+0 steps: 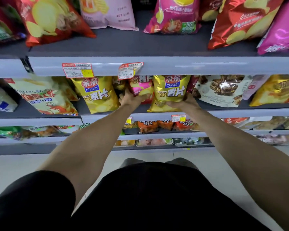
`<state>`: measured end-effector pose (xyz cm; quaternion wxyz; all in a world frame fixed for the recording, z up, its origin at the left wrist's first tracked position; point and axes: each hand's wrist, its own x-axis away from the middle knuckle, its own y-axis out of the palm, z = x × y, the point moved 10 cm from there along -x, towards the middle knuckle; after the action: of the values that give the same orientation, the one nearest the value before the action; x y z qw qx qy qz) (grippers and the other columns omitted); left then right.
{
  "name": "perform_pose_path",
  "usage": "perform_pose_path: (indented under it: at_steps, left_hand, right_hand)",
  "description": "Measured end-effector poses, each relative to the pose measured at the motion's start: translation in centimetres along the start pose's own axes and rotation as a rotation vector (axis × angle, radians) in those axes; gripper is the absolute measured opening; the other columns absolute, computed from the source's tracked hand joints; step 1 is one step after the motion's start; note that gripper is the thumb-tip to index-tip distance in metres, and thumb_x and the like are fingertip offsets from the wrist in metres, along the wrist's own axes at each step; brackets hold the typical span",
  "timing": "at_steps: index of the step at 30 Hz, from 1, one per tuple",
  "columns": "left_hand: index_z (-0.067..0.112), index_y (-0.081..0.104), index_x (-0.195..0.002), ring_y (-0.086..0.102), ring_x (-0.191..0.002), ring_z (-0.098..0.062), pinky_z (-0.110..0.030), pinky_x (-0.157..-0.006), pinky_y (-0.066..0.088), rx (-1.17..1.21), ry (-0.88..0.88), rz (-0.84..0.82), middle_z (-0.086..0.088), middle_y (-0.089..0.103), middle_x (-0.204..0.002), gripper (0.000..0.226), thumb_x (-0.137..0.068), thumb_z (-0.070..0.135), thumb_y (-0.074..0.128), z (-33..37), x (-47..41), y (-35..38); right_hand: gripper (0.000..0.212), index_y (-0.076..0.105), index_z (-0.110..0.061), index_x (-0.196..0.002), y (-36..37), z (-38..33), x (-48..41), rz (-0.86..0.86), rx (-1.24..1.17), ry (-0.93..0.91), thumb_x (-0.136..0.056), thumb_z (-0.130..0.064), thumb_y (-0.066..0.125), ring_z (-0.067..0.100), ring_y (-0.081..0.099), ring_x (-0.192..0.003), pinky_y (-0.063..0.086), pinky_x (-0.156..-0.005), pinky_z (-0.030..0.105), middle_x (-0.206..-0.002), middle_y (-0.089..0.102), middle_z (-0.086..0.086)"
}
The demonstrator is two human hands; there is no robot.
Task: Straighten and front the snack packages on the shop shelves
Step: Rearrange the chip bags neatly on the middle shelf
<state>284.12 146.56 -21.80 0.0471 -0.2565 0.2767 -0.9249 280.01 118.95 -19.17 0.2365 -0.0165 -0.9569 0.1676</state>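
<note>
Here right hand point(182, 103) grips yellow bag point(171, 90), shelf edge point(240, 114).

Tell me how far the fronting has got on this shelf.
Done: the left yellow bag faces out, roughly upright. In hand: left hand grips the pink bag, right hand the right yellow bag. Left: the shrimp bag leans, and the red bag above lies tilted.
</note>
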Motion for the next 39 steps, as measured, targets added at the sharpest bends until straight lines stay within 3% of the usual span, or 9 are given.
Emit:
perform_pose_path:
  at_steps: [3, 8, 16, 19, 24, 29, 33, 36, 39]
  left_hand:
    - [0.019, 0.029, -0.162, 0.016, -0.157, -0.037, -0.048, -0.128, 0.017, 0.026, 0.002, 0.002, -0.015, 0.022, -0.169, 0.115, -0.074, 0.073, 0.081, -0.1, -0.7, 0.5]
    - [0.016, 0.043, -0.145, 0.060, -0.129, -0.026, -0.044, -0.111, 0.050, 0.335, 0.028, -0.027, -0.003, 0.063, -0.135, 0.110, -0.058, 0.054, 0.100, -0.1, -0.6, 1.7]
    - [0.017, 0.047, -0.138, 0.066, -0.105, -0.013, -0.028, -0.089, 0.052, 0.385, 0.135, -0.114, 0.006, 0.068, -0.117, 0.092, -0.064, 0.024, 0.102, 3.4, 1.1, 3.4]
    - [0.016, 0.049, -0.141, 0.068, -0.112, -0.016, -0.032, -0.095, 0.057, 0.347, 0.183, -0.119, 0.003, 0.071, -0.123, 0.102, -0.056, 0.016, 0.105, 4.0, 1.6, 3.4]
    - [0.012, 0.046, -0.142, 0.066, -0.109, -0.010, -0.013, -0.080, 0.056, 0.347, 0.268, -0.086, 0.003, 0.068, -0.124, 0.097, -0.062, 0.002, 0.100, 3.5, 4.8, 1.7]
    - [0.021, 0.049, -0.135, 0.070, -0.115, -0.015, -0.035, -0.099, 0.059, 0.292, 0.311, -0.007, 0.001, 0.072, -0.126, 0.099, -0.054, 0.012, 0.105, -0.4, 7.3, -0.4]
    - [0.009, 0.048, -0.143, 0.074, -0.110, -0.013, -0.023, -0.089, 0.062, 0.322, 0.310, 0.047, -0.004, 0.073, -0.125, 0.101, -0.058, 0.001, 0.102, -2.4, 9.1, -2.6]
    - [0.010, 0.051, -0.142, 0.075, -0.103, -0.006, -0.020, -0.083, 0.061, 0.345, 0.292, 0.050, 0.002, 0.076, -0.118, 0.098, -0.058, 0.007, 0.102, -4.0, 10.3, -3.9]
    - [0.016, 0.058, -0.136, 0.076, -0.101, -0.007, -0.017, -0.078, 0.060, 0.359, 0.262, 0.067, 0.007, 0.079, -0.111, 0.095, -0.051, 0.023, 0.102, -6.0, 11.9, -5.4]
  right_hand:
    - [0.046, 0.064, -0.020, -0.112, 0.1, -0.6, 0.3, -0.093, -0.033, -0.099, -0.078, 0.002, 0.087, -0.011, 0.068, -0.083, 0.055, -0.086, 0.015, -0.104, 0.072, -0.009]
    - [0.104, 0.056, -0.017, -0.140, -0.1, -0.8, -0.4, -0.195, 0.042, -0.137, -0.050, -0.031, 0.106, 0.010, 0.071, -0.112, 0.053, -0.104, 0.034, -0.121, 0.076, -0.006]
    - [0.067, 0.067, -0.015, -0.129, -4.0, 1.0, -0.2, -0.183, 0.007, -0.124, -0.068, -0.008, 0.092, 0.011, 0.072, -0.112, 0.051, -0.106, 0.034, -0.118, 0.078, -0.001]
    - [0.049, 0.071, -0.020, -0.112, -6.0, 1.7, 0.0, -0.145, -0.093, -0.106, -0.069, -0.004, 0.089, 0.009, 0.073, -0.106, 0.049, -0.107, 0.035, -0.108, 0.080, -0.004]
    - [0.071, 0.067, -0.014, -0.128, -8.7, 2.7, 0.3, -0.086, -0.169, -0.101, -0.062, -0.020, 0.092, 0.018, 0.069, -0.121, 0.045, -0.112, 0.040, -0.122, 0.077, 0.001]
    - [0.055, 0.068, -0.022, -0.119, -9.5, 2.6, -0.2, 0.031, -0.101, -0.114, -0.071, -0.014, 0.095, 0.009, 0.072, -0.107, 0.050, -0.107, 0.038, -0.112, 0.078, -0.008]
    - [0.065, 0.062, -0.022, -0.125, -6.0, 1.2, -0.4, -0.037, 0.010, -0.128, -0.071, -0.016, 0.096, 0.014, 0.069, -0.108, 0.052, -0.102, 0.033, -0.116, 0.074, -0.006]
    - [0.078, 0.052, -0.017, -0.141, -2.3, -0.3, -0.4, -0.076, 0.004, -0.163, -0.075, -0.015, 0.093, 0.011, 0.063, -0.108, 0.047, -0.086, 0.015, -0.119, 0.067, -0.008]
    - [0.082, 0.049, -0.020, -0.146, 1.6, -1.1, -1.0, -0.131, 0.012, -0.156, -0.077, -0.021, 0.093, 0.010, 0.058, -0.114, 0.045, -0.096, 0.022, -0.124, 0.063, -0.009]
